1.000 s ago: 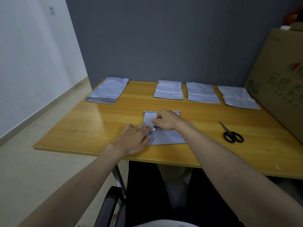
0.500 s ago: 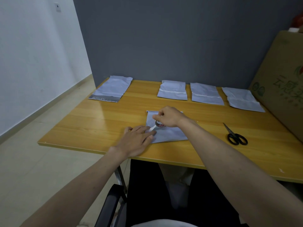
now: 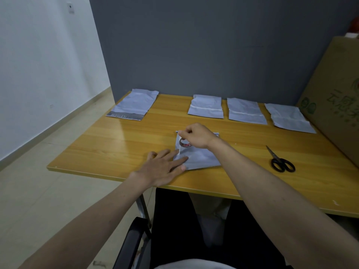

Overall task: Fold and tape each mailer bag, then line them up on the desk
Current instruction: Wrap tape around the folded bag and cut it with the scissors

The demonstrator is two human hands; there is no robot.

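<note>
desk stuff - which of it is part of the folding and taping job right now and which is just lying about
In the job:
- mailer bag under both hands
- tape roll, held by the right hand
- left hand, flat on the bag's edge
- three folded bags lined up at the back
- unfolded bag, far left
- scissors, untouched

Lying about:
- cardboard box
- chair

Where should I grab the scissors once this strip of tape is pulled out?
Take the scissors by the black handle loops, coming from the near edge with the right hand. They lie flat and closed on the desk, loops toward the person, blades pointing away, with bare desk around them.
</note>
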